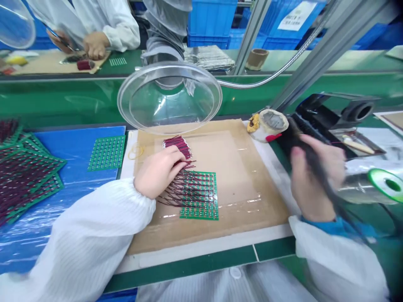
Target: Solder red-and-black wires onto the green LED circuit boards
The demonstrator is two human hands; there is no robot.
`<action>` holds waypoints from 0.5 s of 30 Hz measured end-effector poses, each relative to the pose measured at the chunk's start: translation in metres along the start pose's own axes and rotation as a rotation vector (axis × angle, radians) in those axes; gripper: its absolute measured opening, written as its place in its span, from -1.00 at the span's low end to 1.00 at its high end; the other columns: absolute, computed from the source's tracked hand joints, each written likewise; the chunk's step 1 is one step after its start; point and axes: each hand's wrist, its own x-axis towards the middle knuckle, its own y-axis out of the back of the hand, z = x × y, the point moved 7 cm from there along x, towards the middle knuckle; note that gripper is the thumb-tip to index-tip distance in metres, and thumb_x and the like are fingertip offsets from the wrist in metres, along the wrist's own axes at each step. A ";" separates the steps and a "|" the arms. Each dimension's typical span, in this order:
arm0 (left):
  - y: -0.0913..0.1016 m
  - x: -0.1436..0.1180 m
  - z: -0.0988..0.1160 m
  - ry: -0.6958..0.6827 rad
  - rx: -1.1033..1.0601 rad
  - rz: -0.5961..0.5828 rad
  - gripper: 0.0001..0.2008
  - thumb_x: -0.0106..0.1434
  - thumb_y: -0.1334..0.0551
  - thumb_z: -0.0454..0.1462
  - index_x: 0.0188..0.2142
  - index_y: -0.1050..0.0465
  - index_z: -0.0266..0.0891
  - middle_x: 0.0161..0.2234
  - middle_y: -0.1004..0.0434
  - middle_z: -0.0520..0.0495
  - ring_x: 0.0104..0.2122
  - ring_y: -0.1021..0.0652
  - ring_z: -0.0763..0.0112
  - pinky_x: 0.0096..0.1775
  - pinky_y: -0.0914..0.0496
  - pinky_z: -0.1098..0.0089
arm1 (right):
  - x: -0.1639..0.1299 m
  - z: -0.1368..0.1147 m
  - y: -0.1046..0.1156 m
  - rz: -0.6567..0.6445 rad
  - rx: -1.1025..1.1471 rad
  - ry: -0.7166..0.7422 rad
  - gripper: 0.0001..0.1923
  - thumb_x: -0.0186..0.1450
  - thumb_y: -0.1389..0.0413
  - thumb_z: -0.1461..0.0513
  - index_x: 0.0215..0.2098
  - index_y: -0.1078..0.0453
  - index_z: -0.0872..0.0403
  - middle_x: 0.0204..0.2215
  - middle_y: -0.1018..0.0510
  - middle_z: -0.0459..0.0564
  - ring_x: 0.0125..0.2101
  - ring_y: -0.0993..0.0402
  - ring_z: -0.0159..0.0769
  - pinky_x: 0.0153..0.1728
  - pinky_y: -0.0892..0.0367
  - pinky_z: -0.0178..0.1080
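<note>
My left hand (pixel 160 172) is closed at the near end of a bundle of dark red wires (pixel 178 144), its fingertips pinched on wires. Just below and right of it lies a green circuit board panel (pixel 203 214) with rows of dark red wires across it. My right hand (pixel 315 172), smeared by motion, is wrapped round a black soldering iron (pixel 310 157) whose cable trails down past the wrist. The iron's tip cannot be made out. Beside it are a tip-cleaning pot (pixel 273 121) with a yellow sponge and a black iron stand (pixel 317 115).
A clear round fume hood (pixel 170 100) hangs over the brown cardboard (pixel 245 180). On a blue mat (pixel 75 180) are a bare panel (pixel 107 153) and stacked wired panels (pixel 28 176). A solder reel (pixel 385 184) stands at right. Across the bench, a co-worker's hands (pixel 94 44) work.
</note>
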 end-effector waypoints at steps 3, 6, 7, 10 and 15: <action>-0.001 -0.002 -0.001 -0.006 -0.078 0.037 -0.81 0.39 -0.12 -0.24 -0.23 -0.50 -0.25 -0.25 -0.53 -0.04 -0.22 -0.53 0.30 -0.15 -0.39 0.28 | 0.002 0.017 -0.014 -0.149 -0.147 -0.007 -0.66 0.33 -0.09 0.15 0.07 -0.39 -0.14 -0.22 -0.54 -0.08 -0.23 -0.50 -0.19 -0.13 -0.35 -0.07; 0.003 -0.007 0.001 -0.020 -0.158 0.119 -0.82 0.38 -0.15 -0.25 -0.22 -0.51 -0.26 -0.25 -0.56 -0.04 -0.23 -0.54 0.34 -0.13 -0.40 0.31 | 0.000 0.021 -0.015 -0.141 -0.209 -0.022 -0.64 0.35 -0.04 0.14 0.11 -0.35 -0.14 -0.21 -0.57 -0.08 -0.20 -0.53 -0.17 -0.06 -0.36 0.00; 0.005 -0.009 0.002 -0.026 -0.181 0.152 -0.83 0.37 -0.16 -0.27 -0.23 -0.52 -0.27 -0.26 -0.57 -0.05 -0.23 -0.54 0.36 -0.13 -0.41 0.32 | -0.001 0.020 -0.015 -0.151 -0.215 -0.029 -0.64 0.35 -0.05 0.13 0.11 -0.35 -0.14 -0.21 -0.57 -0.07 -0.21 -0.54 -0.17 -0.07 -0.38 0.00; 0.009 -0.011 0.002 -0.051 -0.217 0.235 -0.86 0.35 -0.18 -0.31 -0.23 -0.53 -0.30 -0.25 -0.59 -0.06 -0.23 -0.56 0.39 -0.13 -0.42 0.36 | -0.006 0.010 -0.014 -0.147 -0.156 -0.081 -0.61 0.34 -0.05 0.09 0.13 -0.34 -0.12 -0.19 -0.58 -0.03 -0.26 -0.55 -0.18 -0.17 -0.44 -0.03; 0.007 -0.013 0.000 -0.058 -0.213 0.292 -0.87 0.33 -0.21 -0.32 -0.20 -0.54 -0.28 -0.23 -0.61 -0.05 -0.22 -0.57 0.41 -0.12 -0.44 0.38 | -0.025 -0.013 -0.011 -0.125 0.006 -0.167 -0.60 0.29 -0.10 0.04 0.08 -0.39 -0.15 -0.22 -0.58 0.00 -0.34 -0.54 -0.18 -0.25 -0.47 -0.03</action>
